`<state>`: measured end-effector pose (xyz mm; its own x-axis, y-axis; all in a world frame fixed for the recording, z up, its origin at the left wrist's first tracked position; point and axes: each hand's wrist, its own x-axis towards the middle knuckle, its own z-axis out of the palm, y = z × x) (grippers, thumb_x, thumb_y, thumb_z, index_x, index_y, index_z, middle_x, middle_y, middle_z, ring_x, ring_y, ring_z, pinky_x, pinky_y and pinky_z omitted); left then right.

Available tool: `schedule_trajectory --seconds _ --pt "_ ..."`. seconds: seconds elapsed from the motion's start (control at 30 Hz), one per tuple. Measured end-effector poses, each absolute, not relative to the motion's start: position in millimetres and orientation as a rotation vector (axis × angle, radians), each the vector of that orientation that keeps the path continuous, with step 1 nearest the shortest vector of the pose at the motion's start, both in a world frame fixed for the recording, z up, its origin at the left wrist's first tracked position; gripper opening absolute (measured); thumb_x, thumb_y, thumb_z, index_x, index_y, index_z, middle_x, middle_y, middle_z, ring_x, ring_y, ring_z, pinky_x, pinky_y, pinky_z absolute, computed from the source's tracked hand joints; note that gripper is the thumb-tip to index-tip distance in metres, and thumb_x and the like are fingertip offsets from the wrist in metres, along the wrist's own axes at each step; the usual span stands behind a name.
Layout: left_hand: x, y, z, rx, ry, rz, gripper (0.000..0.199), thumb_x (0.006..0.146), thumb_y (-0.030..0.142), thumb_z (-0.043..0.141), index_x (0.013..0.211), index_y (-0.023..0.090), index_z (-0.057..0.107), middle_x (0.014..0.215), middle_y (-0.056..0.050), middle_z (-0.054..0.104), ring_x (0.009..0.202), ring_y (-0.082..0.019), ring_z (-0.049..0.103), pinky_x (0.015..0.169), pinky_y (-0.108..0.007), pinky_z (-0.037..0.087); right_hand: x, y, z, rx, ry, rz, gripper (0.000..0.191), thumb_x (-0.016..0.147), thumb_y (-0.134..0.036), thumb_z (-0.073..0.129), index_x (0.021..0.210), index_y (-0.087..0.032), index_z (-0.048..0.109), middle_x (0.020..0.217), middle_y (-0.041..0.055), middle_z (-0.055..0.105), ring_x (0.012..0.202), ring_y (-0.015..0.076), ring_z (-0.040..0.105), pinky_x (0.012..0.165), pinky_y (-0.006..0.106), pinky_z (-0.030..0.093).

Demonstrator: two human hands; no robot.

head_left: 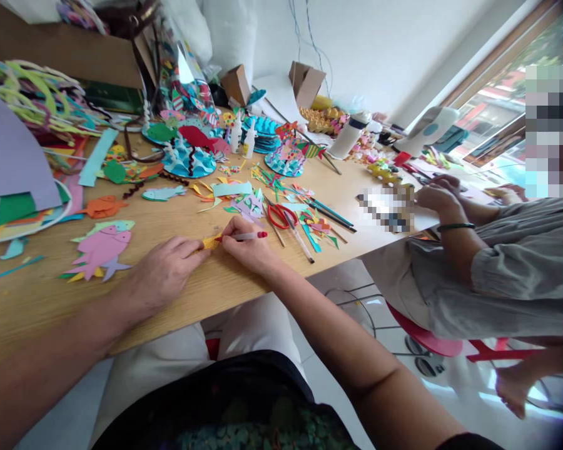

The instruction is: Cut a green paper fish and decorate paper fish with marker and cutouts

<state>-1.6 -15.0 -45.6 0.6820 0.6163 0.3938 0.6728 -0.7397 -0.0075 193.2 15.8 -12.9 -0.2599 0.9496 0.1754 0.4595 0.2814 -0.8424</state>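
My right hand [246, 247] is closed around a red-capped pen [244, 236], its tip resting on a small yellow paper piece [211, 242]. From the left, my left hand [171, 269] presses that yellow piece to the table with its fingertips; the hand covers part of it. Just beyond my right hand lie red-handled scissors [281, 216] among colourful paper scraps [248, 206]. A stack of pink and other coloured paper fish [104, 247] sits left of my left hand, with an orange paper fish [104, 207] behind it.
Blue wave-shaped paper crafts [187, 164] and white glue bottles [250, 139] stand farther back. Pencils [331, 214] lie right of the scissors. A purple sheet [14, 150] fills the left edge. At the right, another person's hands [438, 197] are over the table.
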Motion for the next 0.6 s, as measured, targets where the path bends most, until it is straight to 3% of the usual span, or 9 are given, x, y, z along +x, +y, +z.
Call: schedule_trajectory --seconds 0.6 --pt "-3.1 -14.0 -47.8 -2.800 -1.114 -0.659 0.042 0.087 0.008 0.035 0.115 0.020 0.063 0.105 -0.011 0.065 0.098 -0.025 0.058 0.084 -0.042 0.050 196.3 18.6 -18.1 -1.226 -1.812 0.892 0.012 0.068 -0.010 0.049 0.063 -0.020 0.044 0.062 -0.0050 0.049 0.061 0.0105 0.045 0.058 0.023 0.035"
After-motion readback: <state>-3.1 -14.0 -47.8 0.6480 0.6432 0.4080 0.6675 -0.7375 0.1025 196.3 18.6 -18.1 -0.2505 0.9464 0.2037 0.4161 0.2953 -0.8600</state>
